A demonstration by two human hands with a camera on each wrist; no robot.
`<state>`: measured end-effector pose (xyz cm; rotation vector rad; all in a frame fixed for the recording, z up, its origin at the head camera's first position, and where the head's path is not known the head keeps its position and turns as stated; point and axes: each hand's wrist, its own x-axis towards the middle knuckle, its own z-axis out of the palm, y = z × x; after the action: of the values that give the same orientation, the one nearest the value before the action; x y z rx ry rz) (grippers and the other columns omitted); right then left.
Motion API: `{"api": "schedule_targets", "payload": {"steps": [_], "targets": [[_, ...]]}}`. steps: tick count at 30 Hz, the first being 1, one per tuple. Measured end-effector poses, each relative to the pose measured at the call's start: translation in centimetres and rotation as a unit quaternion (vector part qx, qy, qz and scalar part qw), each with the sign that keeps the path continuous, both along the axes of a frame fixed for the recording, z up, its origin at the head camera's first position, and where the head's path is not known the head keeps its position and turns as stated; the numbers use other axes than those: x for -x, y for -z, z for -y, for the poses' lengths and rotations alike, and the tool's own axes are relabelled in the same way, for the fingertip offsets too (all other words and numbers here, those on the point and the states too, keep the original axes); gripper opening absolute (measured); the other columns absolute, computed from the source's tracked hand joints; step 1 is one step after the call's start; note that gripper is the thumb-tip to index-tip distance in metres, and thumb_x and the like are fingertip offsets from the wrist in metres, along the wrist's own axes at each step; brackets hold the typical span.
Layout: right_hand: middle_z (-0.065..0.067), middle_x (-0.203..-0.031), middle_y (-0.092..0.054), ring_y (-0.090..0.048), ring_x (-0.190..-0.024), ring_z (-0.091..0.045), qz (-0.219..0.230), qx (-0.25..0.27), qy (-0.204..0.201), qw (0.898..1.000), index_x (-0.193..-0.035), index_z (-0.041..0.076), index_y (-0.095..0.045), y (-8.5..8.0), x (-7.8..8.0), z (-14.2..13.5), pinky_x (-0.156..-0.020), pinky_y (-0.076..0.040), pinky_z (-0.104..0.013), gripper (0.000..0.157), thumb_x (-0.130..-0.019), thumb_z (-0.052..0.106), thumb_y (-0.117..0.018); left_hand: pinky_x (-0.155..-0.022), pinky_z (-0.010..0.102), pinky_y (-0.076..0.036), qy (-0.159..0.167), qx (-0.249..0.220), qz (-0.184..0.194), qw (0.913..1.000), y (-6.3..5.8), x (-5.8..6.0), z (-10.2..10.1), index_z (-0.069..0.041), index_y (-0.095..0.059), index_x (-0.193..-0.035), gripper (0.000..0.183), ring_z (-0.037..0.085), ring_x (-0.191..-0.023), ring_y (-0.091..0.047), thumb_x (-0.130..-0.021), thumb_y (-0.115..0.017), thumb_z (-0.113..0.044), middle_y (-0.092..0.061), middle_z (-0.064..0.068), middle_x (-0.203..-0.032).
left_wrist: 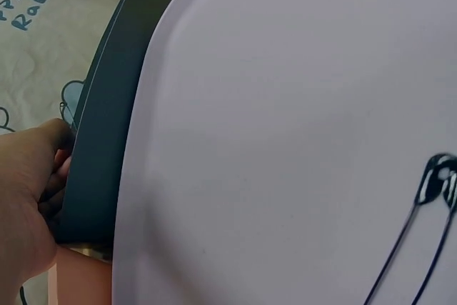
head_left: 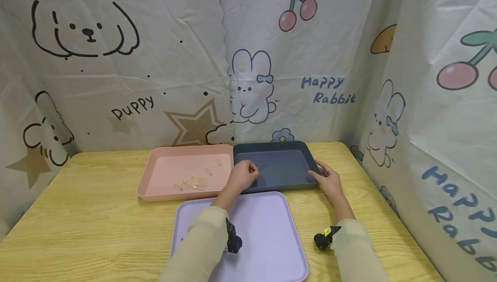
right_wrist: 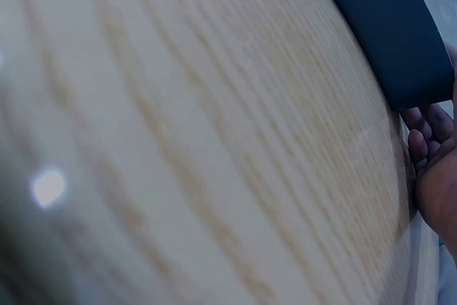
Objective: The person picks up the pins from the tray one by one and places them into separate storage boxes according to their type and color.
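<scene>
My left hand (head_left: 242,175) pinches a small black safety pin (head_left: 263,167) over the left part of the dark blue tray (head_left: 287,150). In the left wrist view the tray's side wall (left_wrist: 107,119) partly hides the fingers. My right hand (head_left: 329,180) grips that tray's right rim, thumb on the rim and fingers outside. Several gold safety pins (head_left: 197,182) lie in the pink tray (head_left: 155,174). Another black safety pin (left_wrist: 439,180) lies on the lilac tray (left_wrist: 271,105), large in the left wrist view.
The pink and dark trays stand side by side at the back of the wooden table (head_left: 97,213), with the lilac tray (head_left: 268,239) in front of them. A printed cloth (head_left: 194,57) hangs behind and at both sides.
</scene>
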<state>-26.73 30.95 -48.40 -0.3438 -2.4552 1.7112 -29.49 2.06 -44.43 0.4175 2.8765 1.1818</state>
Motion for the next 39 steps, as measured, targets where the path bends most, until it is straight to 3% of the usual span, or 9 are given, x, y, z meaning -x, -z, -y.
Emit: {"api": "schedule_targets", "payload": {"steps": [6, 9, 17, 19, 24, 27, 30, 35, 39], "targets": [[-0.014, -0.143, -0.042, -0.040, -0.131, -0.028, 0.003, -0.006, 0.008, 1.000, -0.141, 0.016, -0.043, 0.2, 0.3, 0.1, -0.100, -0.039, -0.034, 0.064, -0.084, 0.030, -0.069, -0.069, 0.029, -0.044, -0.008, 0.010, -0.004, 0.9999, 0.2, -0.2, 0.0, -0.009, -0.063, -0.083, 0.007, 0.014, -0.072, -0.051, -0.085, -0.059, -0.014, -0.058, 0.003, -0.082], [-0.016, -0.143, -0.041, -0.040, -0.131, -0.029, 0.002, -0.003, 0.006, 1.000, -0.141, 0.015, -0.042, 0.3, 0.3, 0.2, -0.104, -0.036, -0.040, 0.064, -0.085, 0.030, -0.069, -0.069, 0.029, -0.045, -0.016, 0.008, -0.015, 0.9997, 0.3, -0.2, 0.0, -0.008, -0.063, -0.082, 0.007, 0.014, -0.071, -0.052, -0.085, -0.059, -0.013, -0.059, 0.003, -0.081], [-0.012, -0.144, -0.040, -0.039, -0.132, -0.026, 0.003, -0.001, 0.000, 1.000, -0.141, 0.017, -0.043, 0.4, 0.5, 0.3, -0.100, -0.038, -0.037, 0.063, -0.085, 0.030, -0.068, -0.072, 0.032, -0.047, -0.044, -0.007, -0.031, 0.9985, 0.4, 0.0, 0.1, -0.005, -0.063, -0.083, 0.008, 0.018, -0.075, -0.055, -0.086, -0.058, -0.011, -0.061, 0.007, -0.084], [-0.012, -0.144, -0.041, -0.039, -0.131, -0.026, 0.002, -0.001, -0.001, 1.000, -0.141, 0.018, -0.043, 0.4, 0.5, 0.2, -0.095, -0.040, -0.027, 0.063, -0.085, 0.031, -0.068, -0.075, 0.034, -0.047, -0.044, -0.013, -0.025, 0.9986, 0.4, -0.1, 0.1, -0.005, -0.063, -0.087, 0.008, 0.019, -0.078, -0.055, -0.087, -0.059, -0.012, -0.060, 0.008, -0.087], [-0.012, -0.143, -0.041, -0.039, -0.130, -0.025, 0.003, 0.000, -0.001, 1.000, -0.141, 0.018, -0.043, 0.4, 0.5, 0.2, -0.091, -0.040, -0.023, 0.063, -0.085, 0.032, -0.068, -0.077, 0.034, -0.047, -0.014, -0.029, -0.007, 0.9995, 0.1, 0.0, 0.4, -0.005, -0.062, -0.093, 0.010, 0.019, -0.083, -0.056, -0.088, -0.058, -0.013, -0.060, 0.008, -0.091], [-0.012, -0.144, -0.040, -0.039, -0.131, -0.026, 0.003, 0.002, 0.000, 1.000, -0.141, 0.017, -0.043, 0.3, 0.4, 0.2, -0.100, -0.038, -0.036, 0.063, -0.085, 0.031, -0.068, -0.077, 0.033, -0.048, 0.012, -0.046, 0.008, 0.9989, -0.1, 0.1, 0.7, -0.005, -0.061, -0.097, 0.012, 0.019, -0.083, -0.057, -0.089, -0.058, -0.013, -0.061, 0.008, -0.092], [-0.013, -0.145, -0.039, -0.038, -0.132, -0.027, 0.004, 0.002, 0.001, 1.000, -0.141, 0.016, -0.042, 0.3, 0.3, 0.1, -0.103, -0.036, -0.040, 0.063, -0.086, 0.030, -0.067, -0.078, 0.033, -0.048, 0.035, -0.055, 0.021, 0.9976, -0.5, 0.1, 1.0, -0.005, -0.062, -0.101, 0.015, 0.018, -0.085, -0.056, -0.089, -0.059, -0.014, -0.062, 0.008, -0.095], [-0.012, -0.146, -0.038, -0.036, -0.133, -0.027, 0.001, 0.006, 0.004, 1.000, -0.141, 0.016, -0.043, 0.3, 0.2, -0.1, -0.104, -0.035, -0.041, 0.061, -0.086, 0.027, -0.067, -0.078, 0.032, -0.048, 0.065, -0.046, 0.022, 0.9966, -1.1, -0.1, 1.4, -0.007, -0.062, -0.103, 0.017, 0.017, -0.086, -0.055, -0.089, -0.060, -0.016, -0.062, 0.006, -0.096], [-0.013, -0.145, -0.039, -0.037, -0.132, -0.027, 0.000, 0.000, 0.003, 1.000, -0.141, 0.016, -0.042, 0.2, 0.2, 0.0, -0.103, -0.036, -0.040, 0.063, -0.085, 0.030, -0.068, -0.078, 0.030, -0.048, 0.069, -0.032, 0.018, 0.9970, -1.6, -0.5, 2.0, -0.010, -0.063, -0.102, 0.017, 0.016, -0.085, -0.056, -0.088, -0.062, -0.020, -0.063, 0.004, -0.096]]}}
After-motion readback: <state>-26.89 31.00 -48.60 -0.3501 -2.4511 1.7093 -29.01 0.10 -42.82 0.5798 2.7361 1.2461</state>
